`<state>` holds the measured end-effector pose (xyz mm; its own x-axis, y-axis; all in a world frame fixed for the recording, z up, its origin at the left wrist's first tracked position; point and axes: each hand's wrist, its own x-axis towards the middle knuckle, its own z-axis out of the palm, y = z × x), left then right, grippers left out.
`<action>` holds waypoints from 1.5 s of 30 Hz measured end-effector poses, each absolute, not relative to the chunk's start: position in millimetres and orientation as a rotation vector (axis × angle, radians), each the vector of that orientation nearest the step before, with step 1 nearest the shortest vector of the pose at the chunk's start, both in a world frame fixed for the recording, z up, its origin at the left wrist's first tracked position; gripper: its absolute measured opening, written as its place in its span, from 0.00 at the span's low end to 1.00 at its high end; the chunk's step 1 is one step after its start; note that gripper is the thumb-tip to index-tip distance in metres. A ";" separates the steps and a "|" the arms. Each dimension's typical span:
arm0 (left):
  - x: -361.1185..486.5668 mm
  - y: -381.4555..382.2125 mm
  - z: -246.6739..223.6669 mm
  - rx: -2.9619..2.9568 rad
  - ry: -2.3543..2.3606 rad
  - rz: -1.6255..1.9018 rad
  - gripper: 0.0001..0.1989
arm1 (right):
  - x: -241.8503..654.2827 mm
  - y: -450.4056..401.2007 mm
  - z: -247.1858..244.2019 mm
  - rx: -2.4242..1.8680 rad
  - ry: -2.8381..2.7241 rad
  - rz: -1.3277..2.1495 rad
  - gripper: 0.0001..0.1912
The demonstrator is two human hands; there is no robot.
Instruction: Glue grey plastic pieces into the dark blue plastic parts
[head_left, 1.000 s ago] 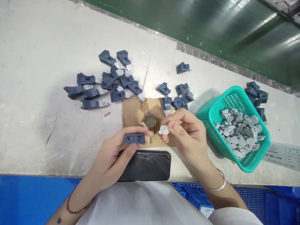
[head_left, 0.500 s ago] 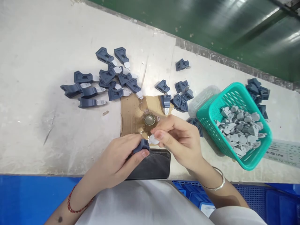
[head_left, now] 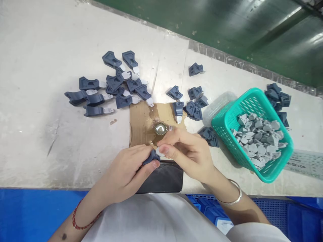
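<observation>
My left hand (head_left: 127, 171) grips a dark blue plastic part (head_left: 151, 157) at the near middle of the table. My right hand (head_left: 189, 153) pinches a small light grey piece (head_left: 158, 152) and holds it against the end of that blue part. Most of the grey piece is hidden by my fingers. Just beyond my fingertips a round metal cap (head_left: 160, 128) sits on a stained piece of cardboard (head_left: 141, 124). Under my hands lies a black phone (head_left: 166, 178).
Several blue parts with grey pieces fitted (head_left: 111, 87) lie at the left. Bare blue parts (head_left: 194, 101) lie beyond the cardboard and behind the basket (head_left: 277, 97). A teal basket (head_left: 227, 124) of grey pieces (head_left: 259, 137) stands at the right. Blue crates (head_left: 37, 211) sit below the table's near edge.
My left hand turned the blue part end-on and drew it nearer. My right hand brought the grey piece leftward until it met the blue part's end.
</observation>
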<state>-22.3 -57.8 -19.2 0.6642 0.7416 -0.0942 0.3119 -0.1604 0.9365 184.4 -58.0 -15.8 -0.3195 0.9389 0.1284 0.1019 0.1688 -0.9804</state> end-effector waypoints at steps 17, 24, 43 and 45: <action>-21.8 -56.7 -12.9 1.637 0.950 0.377 0.23 | 188.6 -46.3 -6.1 -1.069 -2.219 0.933 0.21; -21.0 -56.1 -15.2 1.653 0.960 0.360 0.23 | 185.6 -50.7 -5.4 -1.152 -2.339 0.855 0.21; -58.9 22.9 -9.7 2.802 1.529 0.720 0.21 | 221.3 -51.8 0.2 -1.218 -1.735 0.654 0.18; -49.1 27.6 -8.9 2.926 1.490 0.548 0.24 | 222.2 -50.7 -1.1 -1.230 -1.736 0.650 0.19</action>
